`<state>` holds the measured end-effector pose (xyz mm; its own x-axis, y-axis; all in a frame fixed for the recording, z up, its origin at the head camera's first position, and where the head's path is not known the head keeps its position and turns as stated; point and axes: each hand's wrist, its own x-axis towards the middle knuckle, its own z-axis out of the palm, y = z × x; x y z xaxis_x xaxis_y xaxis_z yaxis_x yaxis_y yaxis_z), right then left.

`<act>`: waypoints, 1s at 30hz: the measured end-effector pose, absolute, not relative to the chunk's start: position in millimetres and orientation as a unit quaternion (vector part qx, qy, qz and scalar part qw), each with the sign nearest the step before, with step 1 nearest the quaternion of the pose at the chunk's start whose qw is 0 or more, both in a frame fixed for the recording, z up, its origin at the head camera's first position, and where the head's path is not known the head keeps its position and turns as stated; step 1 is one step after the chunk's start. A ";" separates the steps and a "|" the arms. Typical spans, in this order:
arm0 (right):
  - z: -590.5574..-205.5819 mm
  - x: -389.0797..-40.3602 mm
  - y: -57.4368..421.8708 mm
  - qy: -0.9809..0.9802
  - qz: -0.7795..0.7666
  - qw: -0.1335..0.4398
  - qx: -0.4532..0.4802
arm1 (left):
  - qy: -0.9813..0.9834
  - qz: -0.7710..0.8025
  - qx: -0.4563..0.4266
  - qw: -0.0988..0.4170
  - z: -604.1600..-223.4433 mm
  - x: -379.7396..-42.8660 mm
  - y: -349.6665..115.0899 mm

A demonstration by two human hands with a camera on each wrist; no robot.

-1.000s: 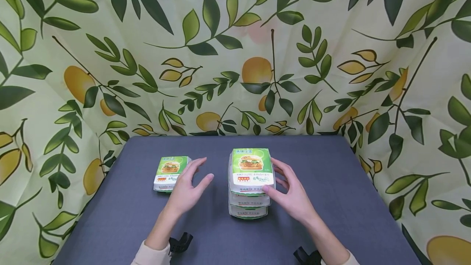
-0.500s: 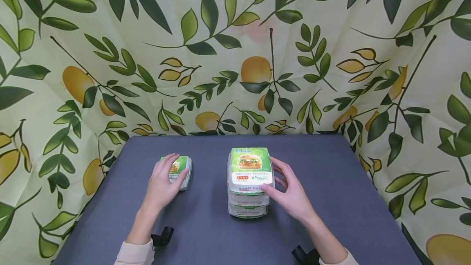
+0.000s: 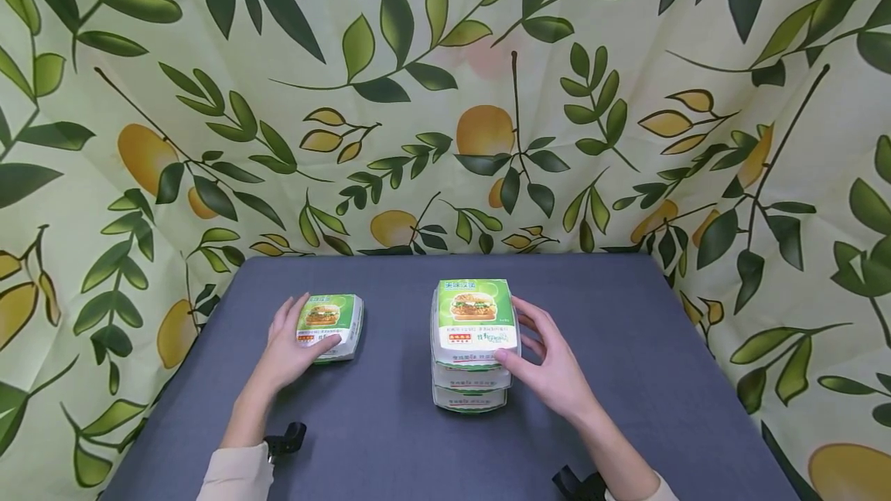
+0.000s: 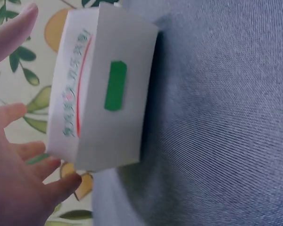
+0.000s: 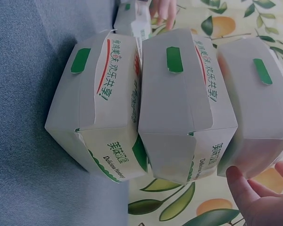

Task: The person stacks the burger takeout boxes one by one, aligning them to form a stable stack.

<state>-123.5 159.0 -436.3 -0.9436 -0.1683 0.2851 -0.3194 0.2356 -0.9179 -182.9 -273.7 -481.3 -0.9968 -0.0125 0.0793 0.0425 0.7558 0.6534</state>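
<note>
A single hamburger box (image 3: 351, 327), white and green with a burger picture, sits on the left of the table. My left hand (image 3: 288, 354) is at its left side, fingers spread and thumb over the front of the lid; in the left wrist view these fingers (image 4: 61, 186) stand loosely around the box (image 4: 118, 89). To the right stands a stack of three such boxes, its top box (image 3: 475, 319) a little askew. My right hand (image 3: 553, 369) rests against that top box, thumb at the front right corner and relaxed fingers along the right side.
A dark blue-grey cloth covers the table (image 3: 599, 292). Behind and beside it hangs a curtain (image 3: 418, 114) printed with leaves and fruit. Black camera straps (image 3: 285, 439) are on both wrists.
My left hand has moved left from between the boxes, across the single box, to its left side. The single box has turned slightly. My right hand and the stack have stayed in place.
</note>
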 end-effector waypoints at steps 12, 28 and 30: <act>-437.0 -123.2 159.9 -0.785 0.598 0.061 0.150 | -0.910 -0.414 -0.012 -0.010 -504.2 -187.5 -288.9; -438.4 -123.5 159.4 -0.781 0.601 0.060 0.156 | -0.912 -0.411 0.016 0.001 -507.0 -186.7 -265.3; -438.4 -123.6 159.1 -0.782 0.601 0.062 0.156 | -0.912 -0.409 0.017 0.002 -504.0 -188.1 -259.3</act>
